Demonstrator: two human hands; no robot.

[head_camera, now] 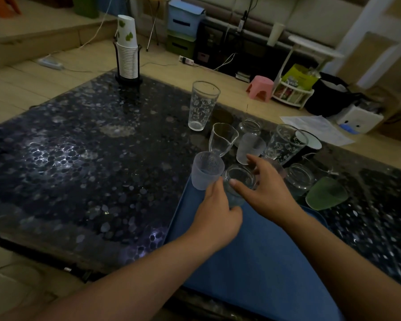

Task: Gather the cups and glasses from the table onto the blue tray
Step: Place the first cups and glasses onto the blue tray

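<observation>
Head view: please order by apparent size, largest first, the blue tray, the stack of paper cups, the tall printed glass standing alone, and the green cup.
1. blue tray, though it lies nearest the camera.
2. stack of paper cups.
3. tall printed glass, nearly as tall as the stack, but the stack stands farther back.
4. green cup.

Both bare forearms reach forward and converge. The left hand [218,216] curls its fingers round a glass [236,184]. The right hand [267,189] hovers above it, palm down, with fingers spread and thumb extended.
</observation>
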